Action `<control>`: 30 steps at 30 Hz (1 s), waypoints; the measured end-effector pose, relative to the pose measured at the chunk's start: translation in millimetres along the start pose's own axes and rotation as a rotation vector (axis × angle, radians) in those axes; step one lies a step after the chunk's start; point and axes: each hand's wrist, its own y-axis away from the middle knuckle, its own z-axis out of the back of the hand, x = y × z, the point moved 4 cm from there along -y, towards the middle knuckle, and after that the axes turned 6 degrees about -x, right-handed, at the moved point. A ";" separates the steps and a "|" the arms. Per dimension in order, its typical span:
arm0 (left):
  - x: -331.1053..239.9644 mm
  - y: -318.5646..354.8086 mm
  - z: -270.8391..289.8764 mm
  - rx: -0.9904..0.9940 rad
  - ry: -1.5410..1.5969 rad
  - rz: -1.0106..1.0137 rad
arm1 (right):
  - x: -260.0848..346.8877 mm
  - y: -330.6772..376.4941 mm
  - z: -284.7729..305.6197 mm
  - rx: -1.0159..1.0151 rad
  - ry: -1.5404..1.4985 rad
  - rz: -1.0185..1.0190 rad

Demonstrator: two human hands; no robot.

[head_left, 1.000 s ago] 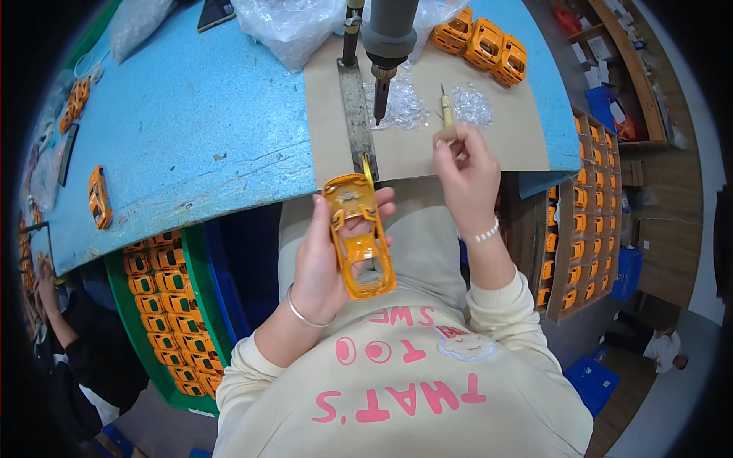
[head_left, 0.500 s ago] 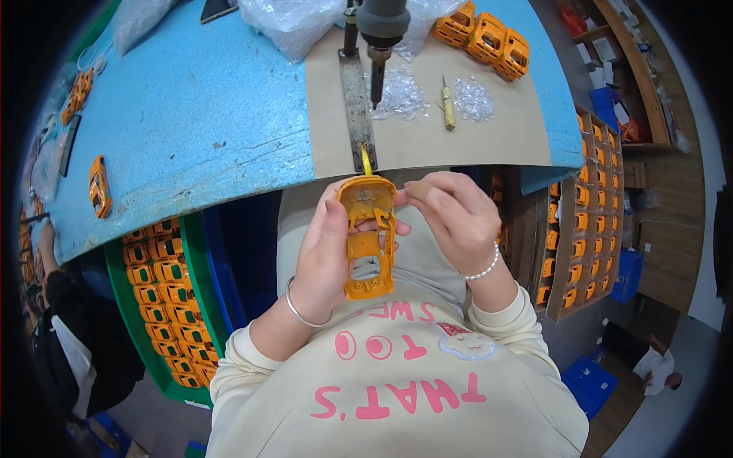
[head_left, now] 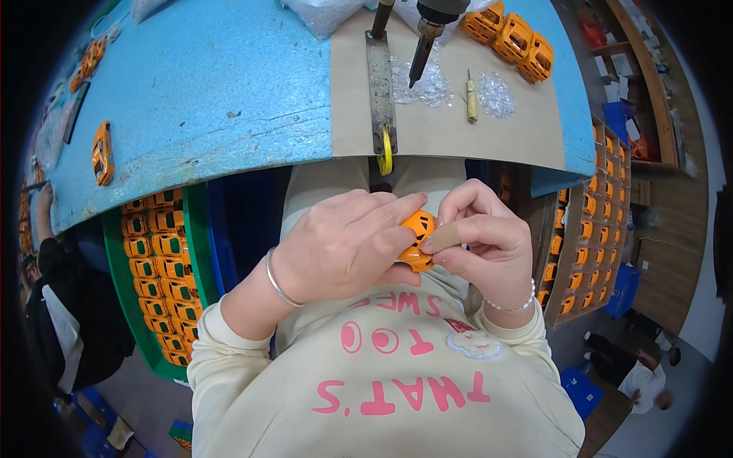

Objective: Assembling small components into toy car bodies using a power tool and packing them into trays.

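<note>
An orange toy car body shell [head_left: 419,225] is held in front of my chest, just off the table's near edge. My left hand [head_left: 340,244] is wrapped over it from the left, hiding much of the shell. My right hand [head_left: 492,244] has its thumb and fingers pinched against the shell's right side, with a tan bandage on one finger. Whether a small part sits between those fingertips I cannot make out. Beyond the hands, a yellow loop [head_left: 386,153] hangs at the near end of a metal bar [head_left: 379,91].
A dark pointed tool [head_left: 425,49] hangs over the brown sheet [head_left: 527,137]. Small clear parts [head_left: 431,85], another clear pile [head_left: 496,98] and a yellow-handled pick [head_left: 471,99] lie there. Orange shells fill a green crate [head_left: 114,267] at left and a partitioned box [head_left: 592,229] at right.
The shell has turned from upright with its hollow inside showing to its outer side showing. My left hand has closed over it; my right fingers have moved onto its side.
</note>
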 end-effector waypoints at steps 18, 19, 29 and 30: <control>2.1 5.2 -7.1 0.189 -0.034 0.070 | -11.2 -14.5 4.4 0.287 0.109 -0.263; 1.9 4.5 -6.8 0.191 -0.031 0.072 | -10.0 -16.3 5.7 0.287 0.107 -0.267; 2.8 12.7 -11.3 0.225 0.143 0.136 | -29.3 -12.5 0.7 0.440 -0.241 -0.455; 2.9 14.5 -11.4 0.215 0.155 0.150 | -28.3 -11.6 0.8 0.405 -0.257 -0.480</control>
